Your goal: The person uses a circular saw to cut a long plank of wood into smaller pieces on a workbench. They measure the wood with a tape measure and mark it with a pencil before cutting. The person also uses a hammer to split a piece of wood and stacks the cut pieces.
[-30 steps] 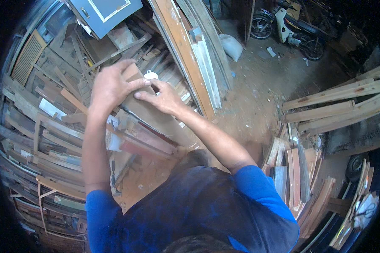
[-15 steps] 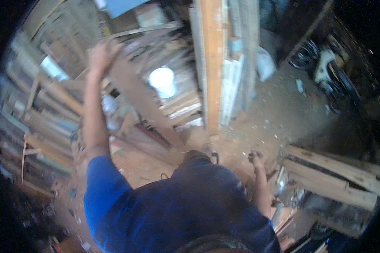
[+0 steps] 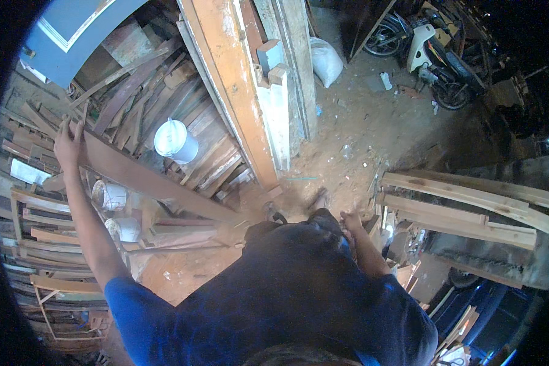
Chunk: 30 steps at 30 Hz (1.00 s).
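Note:
My left hand (image 3: 71, 146), arm stretched out to the left, grips the raised end of a long brown plank (image 3: 152, 177). The fingers curl over the plank's edge. The plank slants down to the right, its low end by the floor near my feet. By my right hip hangs my right hand (image 3: 350, 222), its fingers loosely bent and a little apart, with nothing visible in it. A white lidded bucket (image 3: 177, 141) stands on the stacked wood just beyond the plank.
Upright boards (image 3: 238, 91) stand ahead. Stacked timber (image 3: 61, 244) fills the left, with white containers (image 3: 113, 196) beside the plank. Light planks (image 3: 463, 210) lie at the right. A motorcycle (image 3: 430, 58) and a white sack (image 3: 326, 61) are at the far right.
My left hand has swung outward to the left with the plank, which now slants lower. My right hand has drawn in toward my hip. The view has turned rightward and grown sharper.

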Each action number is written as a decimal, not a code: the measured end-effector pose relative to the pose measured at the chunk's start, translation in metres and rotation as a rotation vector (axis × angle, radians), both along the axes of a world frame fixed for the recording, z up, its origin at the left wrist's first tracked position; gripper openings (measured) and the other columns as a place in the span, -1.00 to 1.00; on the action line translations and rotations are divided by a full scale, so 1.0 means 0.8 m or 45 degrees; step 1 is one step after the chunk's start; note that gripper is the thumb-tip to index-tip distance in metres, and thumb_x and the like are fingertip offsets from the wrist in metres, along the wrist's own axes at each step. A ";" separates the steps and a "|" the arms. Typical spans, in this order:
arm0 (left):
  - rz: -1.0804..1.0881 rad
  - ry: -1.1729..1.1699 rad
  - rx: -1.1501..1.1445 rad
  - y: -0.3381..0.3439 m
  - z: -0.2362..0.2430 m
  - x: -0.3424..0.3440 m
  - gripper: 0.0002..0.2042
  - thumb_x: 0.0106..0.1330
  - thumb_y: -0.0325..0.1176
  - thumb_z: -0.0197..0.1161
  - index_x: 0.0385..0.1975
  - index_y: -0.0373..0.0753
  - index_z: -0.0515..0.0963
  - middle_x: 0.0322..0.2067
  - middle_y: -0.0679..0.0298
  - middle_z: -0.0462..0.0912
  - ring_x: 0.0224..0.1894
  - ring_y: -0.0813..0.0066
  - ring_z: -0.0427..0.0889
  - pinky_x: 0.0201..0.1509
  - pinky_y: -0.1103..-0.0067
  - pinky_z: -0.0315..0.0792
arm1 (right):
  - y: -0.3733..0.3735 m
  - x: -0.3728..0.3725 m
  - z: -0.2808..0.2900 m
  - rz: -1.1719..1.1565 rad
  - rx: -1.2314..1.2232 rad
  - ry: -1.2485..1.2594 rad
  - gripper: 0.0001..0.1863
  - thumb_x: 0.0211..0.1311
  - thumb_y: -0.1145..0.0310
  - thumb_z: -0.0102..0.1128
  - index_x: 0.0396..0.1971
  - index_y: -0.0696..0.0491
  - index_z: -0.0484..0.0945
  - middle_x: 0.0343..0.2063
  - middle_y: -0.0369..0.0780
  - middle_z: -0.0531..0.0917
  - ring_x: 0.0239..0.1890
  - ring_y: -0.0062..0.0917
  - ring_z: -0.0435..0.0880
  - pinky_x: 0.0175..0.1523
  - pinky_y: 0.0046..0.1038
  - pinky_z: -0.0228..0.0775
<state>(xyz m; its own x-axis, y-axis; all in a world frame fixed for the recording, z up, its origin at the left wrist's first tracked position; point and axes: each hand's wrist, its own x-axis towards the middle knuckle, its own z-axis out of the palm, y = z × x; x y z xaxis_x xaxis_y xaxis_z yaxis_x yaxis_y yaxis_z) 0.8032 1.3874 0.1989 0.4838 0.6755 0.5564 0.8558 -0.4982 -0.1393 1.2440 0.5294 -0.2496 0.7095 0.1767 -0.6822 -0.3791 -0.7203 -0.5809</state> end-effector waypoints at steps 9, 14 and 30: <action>-0.034 -0.286 0.180 -0.180 -0.083 0.018 -0.60 0.41 -0.15 0.30 0.08 -0.33 0.64 0.04 -0.13 0.63 0.17 -0.09 0.56 0.24 0.22 0.41 | 0.217 0.161 0.075 0.394 0.177 -0.119 -0.48 0.35 0.02 0.31 -0.03 0.23 0.63 -0.37 -0.17 0.71 -0.38 -0.51 0.66 -0.28 -0.43 0.51; 0.242 -0.666 -1.004 -0.323 -0.370 -0.016 -0.57 0.44 -0.11 0.27 0.10 -0.34 0.58 -0.03 -0.04 0.68 0.06 0.13 0.64 0.16 0.31 0.47 | 0.301 0.227 0.081 0.637 0.194 -0.181 -0.48 0.35 0.06 0.31 0.01 0.25 0.61 -0.32 -0.17 0.73 -0.26 -0.45 0.70 -0.11 -0.39 0.55; 1.358 -1.445 -2.178 -0.820 -0.483 0.300 -0.44 0.46 0.03 0.19 0.26 -0.29 0.46 -0.05 0.14 0.67 -0.13 0.28 0.70 -0.14 0.39 0.57 | 0.638 0.429 0.179 1.547 0.974 -0.959 -0.42 0.24 0.25 0.32 0.25 0.09 0.45 0.27 -0.02 0.46 0.34 -0.10 0.41 0.35 -0.16 0.35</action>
<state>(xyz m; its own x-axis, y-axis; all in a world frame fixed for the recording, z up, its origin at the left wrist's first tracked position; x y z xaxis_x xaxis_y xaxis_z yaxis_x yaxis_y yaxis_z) 1.0432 0.7313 -0.1877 -0.2217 0.3665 -0.9036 0.2020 0.9238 0.3252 1.5873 1.0396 -0.1068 0.0205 0.9698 0.2432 0.6891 0.1625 -0.7062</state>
